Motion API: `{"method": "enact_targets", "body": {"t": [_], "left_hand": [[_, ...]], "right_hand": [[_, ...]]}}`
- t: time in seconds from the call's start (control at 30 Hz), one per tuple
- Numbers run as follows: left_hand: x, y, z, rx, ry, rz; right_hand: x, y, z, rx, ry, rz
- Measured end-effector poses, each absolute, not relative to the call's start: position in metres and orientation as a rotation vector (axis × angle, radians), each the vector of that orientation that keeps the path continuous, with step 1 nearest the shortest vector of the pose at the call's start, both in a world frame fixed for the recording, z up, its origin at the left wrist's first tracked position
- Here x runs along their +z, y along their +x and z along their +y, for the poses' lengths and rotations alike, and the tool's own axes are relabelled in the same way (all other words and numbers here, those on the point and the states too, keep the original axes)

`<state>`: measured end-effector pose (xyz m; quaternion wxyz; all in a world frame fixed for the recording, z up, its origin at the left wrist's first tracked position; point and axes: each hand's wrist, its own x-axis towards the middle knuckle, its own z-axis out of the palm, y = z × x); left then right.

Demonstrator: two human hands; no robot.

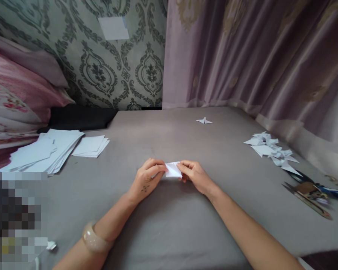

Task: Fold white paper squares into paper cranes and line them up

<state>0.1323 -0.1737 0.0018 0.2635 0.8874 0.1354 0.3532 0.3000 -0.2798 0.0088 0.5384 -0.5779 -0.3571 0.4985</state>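
A small folded piece of white paper point(173, 170) is held between both hands, just above the grey cloth surface point(169, 225). My left hand point(150, 175) pinches its left edge with thumb and fingers. On the opposite side, my right hand point(193, 173) grips the right edge, thumb on top and fingers curled beneath. The paper looks roughly square, with a crease line showing across its face. A pale bangle point(95, 238) circles my left wrist.
Stacked white sheets point(63, 146) and smaller squares point(91, 146) lie at left. At right are a pile of folded paper pieces point(266, 148) and scissors point(308, 200) among small items. A single folded paper piece point(204, 120) sits far back. Curtains point(228, 56) border the right.
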Motion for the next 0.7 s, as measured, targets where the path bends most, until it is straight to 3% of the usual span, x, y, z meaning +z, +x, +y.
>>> {"method": "enact_targets", "body": {"t": [0.3,0.7], "left_hand": [[0.015,0.134,-0.183,0.612,1.962,0.377],[0.008,0.136,-0.183,0.641,1.939,0.465]], "right_hand": [[0.011,0.300,-0.279,1.214,-1.347,-0.601],[0.007,0.292,-0.277,1.163,-1.342,-0.657]]}}
